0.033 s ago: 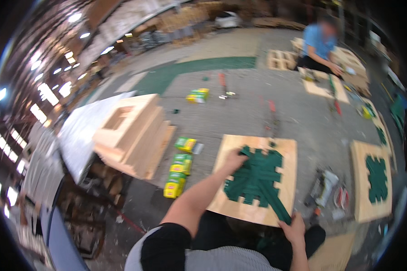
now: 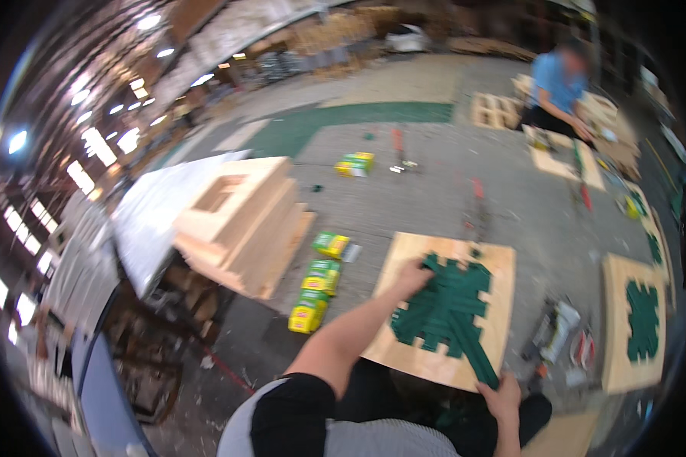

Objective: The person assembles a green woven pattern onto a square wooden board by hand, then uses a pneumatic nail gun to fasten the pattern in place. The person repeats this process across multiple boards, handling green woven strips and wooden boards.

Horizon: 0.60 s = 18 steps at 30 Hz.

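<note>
In front of me lies a square wooden frame [image 2: 499, 305] covered across its middle by crossing bands of green webbing [image 2: 438, 308]. My left hand [image 2: 413, 277] is at the far left corner of the webbing, its fingers closed on the edge of a green strap there. A loose green strap [image 2: 474, 352] runs slantwise over the other bands toward the near right corner. My right hand [image 2: 501, 396] pinches the near end of that strap, just past the frame's near edge.
To the right lie a staple gun [image 2: 561, 329], red-handled scissors [image 2: 584, 347] and another webbed frame [image 2: 613, 327]. Green-and-yellow boxes [image 2: 309, 308] stand on the left, beside a stack of wooden frames [image 2: 240, 236]. A co-worker [image 2: 552, 84] in blue sits at the far right.
The view has shifted slightly, so everything sits a little further right and lower. Both hands keep their places on the webbing.
</note>
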{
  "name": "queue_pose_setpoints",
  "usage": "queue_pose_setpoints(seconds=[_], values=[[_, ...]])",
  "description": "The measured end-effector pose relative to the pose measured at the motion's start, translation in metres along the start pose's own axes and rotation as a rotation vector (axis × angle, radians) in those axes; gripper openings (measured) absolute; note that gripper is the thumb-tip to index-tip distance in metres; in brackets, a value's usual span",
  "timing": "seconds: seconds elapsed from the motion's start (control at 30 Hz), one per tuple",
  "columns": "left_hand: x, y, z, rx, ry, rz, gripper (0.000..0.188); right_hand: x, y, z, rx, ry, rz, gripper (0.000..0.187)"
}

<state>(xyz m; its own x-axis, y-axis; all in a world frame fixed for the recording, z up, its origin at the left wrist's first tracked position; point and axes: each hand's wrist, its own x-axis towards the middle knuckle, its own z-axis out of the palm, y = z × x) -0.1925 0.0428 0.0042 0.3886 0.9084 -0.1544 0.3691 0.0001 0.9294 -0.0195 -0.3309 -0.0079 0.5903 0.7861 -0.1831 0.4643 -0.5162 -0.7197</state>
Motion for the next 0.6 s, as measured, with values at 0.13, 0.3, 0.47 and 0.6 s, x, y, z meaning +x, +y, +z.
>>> queue_pose_setpoints(seconds=[0.13,0.3,0.47,0.6], values=[[0.005,0.018,0.021,0.260,0.000,0.170,0.032,0.003,0.056,0.004,-0.150,0.134,-0.211,0.039],[0.013,0.025,-0.010,0.357,0.279,0.063,0.027,0.016,0.008,-0.008,0.011,-0.135,-0.215,0.034],[0.029,0.056,-0.048,0.418,0.375,0.076,0.025,0.038,-0.031,0.017,-0.038,-0.179,-0.362,0.040],[0.009,0.030,-0.019,0.338,0.329,0.192,0.029,0.021,-0.024,0.001,0.055,-0.255,-0.287,0.040]])
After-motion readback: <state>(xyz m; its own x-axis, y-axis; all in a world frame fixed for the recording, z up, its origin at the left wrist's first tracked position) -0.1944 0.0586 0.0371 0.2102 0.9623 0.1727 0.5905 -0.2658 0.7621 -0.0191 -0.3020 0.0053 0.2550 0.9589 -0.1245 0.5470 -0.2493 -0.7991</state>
